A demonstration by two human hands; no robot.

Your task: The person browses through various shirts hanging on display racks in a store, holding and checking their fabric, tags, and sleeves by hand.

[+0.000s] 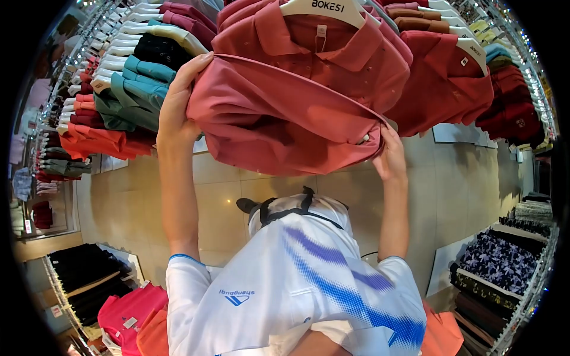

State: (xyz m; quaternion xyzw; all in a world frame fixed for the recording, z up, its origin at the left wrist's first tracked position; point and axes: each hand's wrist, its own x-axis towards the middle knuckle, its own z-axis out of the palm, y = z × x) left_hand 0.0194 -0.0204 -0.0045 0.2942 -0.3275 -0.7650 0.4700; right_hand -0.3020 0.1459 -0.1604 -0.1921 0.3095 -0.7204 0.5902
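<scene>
Coral shirt (255,113) is right in front of us, hanging from a white hanger (323,7) at the far side, with its collar (270,32) facing us and a small tag (321,32) inside the neck. We'd call this the spreading-out part: the lower cloth is lifted and stretched toward us between our two hands. Our left hand (177,98) has the far-left corner of that cloth, fingertips at the top edge and thumb lower down. Our right hand (392,151) is pinching the edge on the right, just beside a small white spot (363,139) we can't make out. So neither hand is loose, though the cloth hides some of the fingertips. Green shirts (139,86) hang to the left, a darker red shirt (442,83) to the right, and there's tiled floor (228,193) below. For the next move, we reckon any shift of the cloth calls for light, even tension from both sides, since a hard tug could drag the collar crooked on the hanger.
</scene>
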